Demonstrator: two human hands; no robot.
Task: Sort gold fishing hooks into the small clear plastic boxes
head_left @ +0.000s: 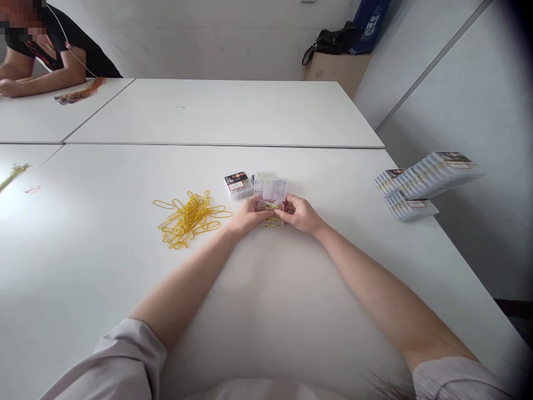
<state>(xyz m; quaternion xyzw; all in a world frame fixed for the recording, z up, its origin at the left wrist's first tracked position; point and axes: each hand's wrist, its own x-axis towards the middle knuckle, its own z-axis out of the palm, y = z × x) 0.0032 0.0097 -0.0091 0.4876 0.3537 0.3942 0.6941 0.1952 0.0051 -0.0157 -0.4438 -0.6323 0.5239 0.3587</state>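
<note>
Between my two hands is a small clear plastic box (272, 190) with its lid raised and small yellowish pieces in its compartments. My left hand (249, 215) grips the box's left side, the fingers partly hidden behind it. On the right side my right hand (300, 214) is closed on the same box, its thumb reaching over the compartments. Just beyond stand a closed clear box with a black label (238, 185) and another clear box (264, 179), partly covered by the raised lid. Left of my left hand lies a loose heap of yellow rubber bands (189, 219).
Stacks of labelled clear boxes (433, 175) stand near the right table edge. At the far left a person (62, 50) leans on the white table (233, 114), near an orange-brown bundle (81, 93). A cardboard box (337, 69) with bags on top stands behind the table.
</note>
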